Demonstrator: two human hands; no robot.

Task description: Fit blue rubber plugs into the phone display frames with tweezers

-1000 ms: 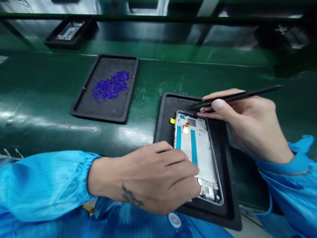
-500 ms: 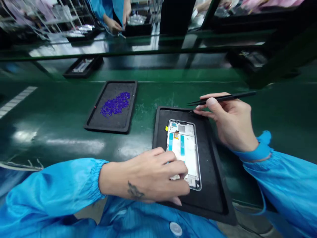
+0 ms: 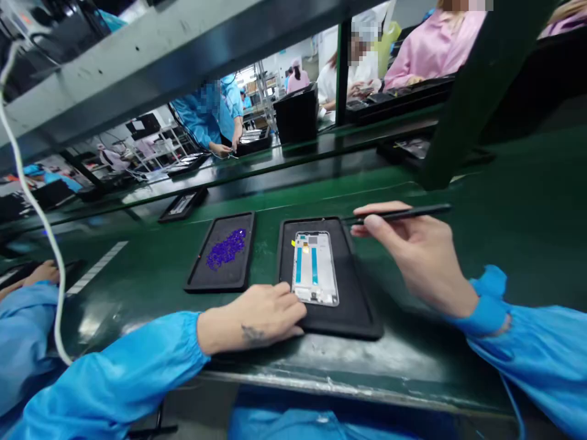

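While the right hand pinches black tweezers in a closed grip, their tips pointing toward 9 o'clock over the far rim of the black tray, the left hand lies at the tray's 7 o'clock corner, its grip slack and holding nothing, fingertips touching the near-left corner of the phone frame. That frame lies flat in the tray on the green desk. At the tray's 9 o'clock, just beside it, a second tray holds purple bits.
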